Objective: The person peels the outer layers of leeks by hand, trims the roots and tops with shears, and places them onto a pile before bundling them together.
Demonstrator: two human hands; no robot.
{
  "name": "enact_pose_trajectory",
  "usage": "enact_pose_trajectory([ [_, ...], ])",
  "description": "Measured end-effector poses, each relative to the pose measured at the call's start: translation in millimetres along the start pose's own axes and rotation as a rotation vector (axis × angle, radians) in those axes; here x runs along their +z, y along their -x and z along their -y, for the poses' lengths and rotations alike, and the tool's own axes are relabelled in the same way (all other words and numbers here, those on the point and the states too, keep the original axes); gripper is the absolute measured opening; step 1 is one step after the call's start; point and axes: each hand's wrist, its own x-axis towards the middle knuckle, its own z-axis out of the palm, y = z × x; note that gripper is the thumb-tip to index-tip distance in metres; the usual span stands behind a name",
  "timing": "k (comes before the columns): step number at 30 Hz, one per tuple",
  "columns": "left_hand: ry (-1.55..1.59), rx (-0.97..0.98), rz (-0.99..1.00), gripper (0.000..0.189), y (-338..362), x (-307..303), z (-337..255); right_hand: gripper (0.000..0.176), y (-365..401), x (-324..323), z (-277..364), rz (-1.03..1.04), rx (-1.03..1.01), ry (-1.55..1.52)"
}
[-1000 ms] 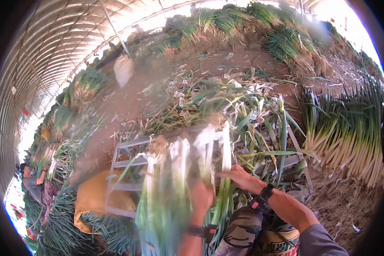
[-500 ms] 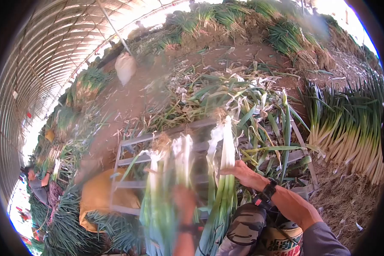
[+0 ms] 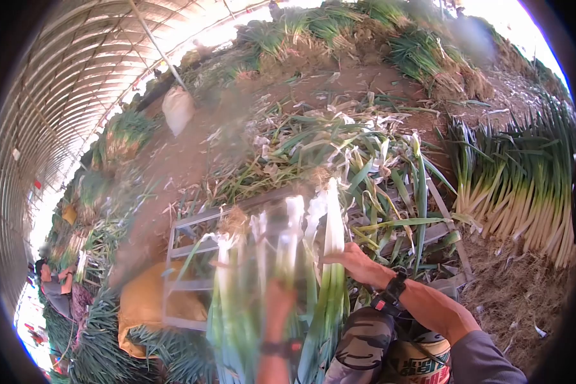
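Note:
My right hand (image 3: 360, 264), with a black watch on its wrist, is closed on the white-green shaft of a large green onion (image 3: 334, 221), its fingertips lying across the stalk. The roots of that onion point away from me. My left hand (image 3: 279, 304) is smeared by motion in front of other green onions (image 3: 290, 246); its fingers cannot be made out. Further left, a thick green onion stalk (image 3: 224, 269) with a shaggy root end leans over the metal rack (image 3: 189, 221), beside peeled white shafts.
Stripped leaves (image 3: 301, 147) are heaped beyond the rack. Trimmed green onions (image 3: 518, 179) lie in a row at right. A yellow sack (image 3: 153, 297) sits at left, and another person (image 3: 56, 288) works beyond it. A white bag (image 3: 178, 110) stands near a pole.
The view has shifted slightly. The onion shafts by my left hand have moved apart, one now further right. My right hand stays on its onion. The far person's arms have moved.

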Motion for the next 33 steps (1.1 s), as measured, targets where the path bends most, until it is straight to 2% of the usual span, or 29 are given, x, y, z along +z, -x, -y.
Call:
enact_pose_trajectory([
  [3,0.229,0.052,-0.023,0.047,-3,12,6,0.025,-7,-2,-24,-0.021,0.013,-0.041],
  [5,0.134,0.045,0.001,0.043,5,-1,-12,0.026,-12,4,-26,-0.059,0.054,-0.158],
  [7,0.125,-0.001,0.050,0.043,14,-15,-33,0.025,-2,-2,2,-0.027,0.211,-0.263],
  [9,0.196,-0.026,0.148,0.043,25,-16,-39,0.023,9,-1,13,-0.059,-0.194,0.062],
  [11,0.139,-0.086,0.265,0.044,48,-26,-78,0.024,7,0,11,-0.046,-0.258,0.222],
  [12,-0.021,0.005,0.338,0.055,52,-21,-77,0.023,5,-3,6,-0.025,-0.116,0.221],
  [14,0.082,0.099,0.356,0.052,59,-5,-72,0.024,0,8,23,-0.132,0.271,-0.239],
  [16,0.123,0.128,0.390,0.047,66,-6,-79,0.030,-11,-1,-28,-0.034,0.160,-0.272],
  [19,0.147,0.265,0.424,0.043,63,-22,-79,0.036,-16,-3,-41,0.008,0.147,-0.316],
  [20,0.144,0.154,0.322,0.040,60,-28,-75,0.036,-14,-2,-36,-0.007,0.203,-0.359],
  [22,0.133,-0.059,0.123,0.036,48,-39,-64,0.037,-14,3,-24,-0.016,0.180,-0.368],
  [25,-0.479,0.061,-0.144,0.039,22,-36,-15,0.036,-13,7,-26,-0.010,0.024,-0.285],
  [26,-0.465,0.076,-0.183,0.038,13,-28,-1,0.035,-12,6,-24,-0.021,0.020,-0.270],
  [28,-0.436,0.105,-0.257,0.037,2,-13,24,0.032,-8,7,-12,-0.066,0.095,-0.321],
  [30,-0.318,0.134,-0.234,0.035,-3,-12,37,0.029,-5,10,12,-0.138,0.246,-0.456],
  [33,-0.138,0.146,-0.106,0.032,-6,-19,33,0.028,-5,5,-8,-0.159,0.158,-0.325],
])
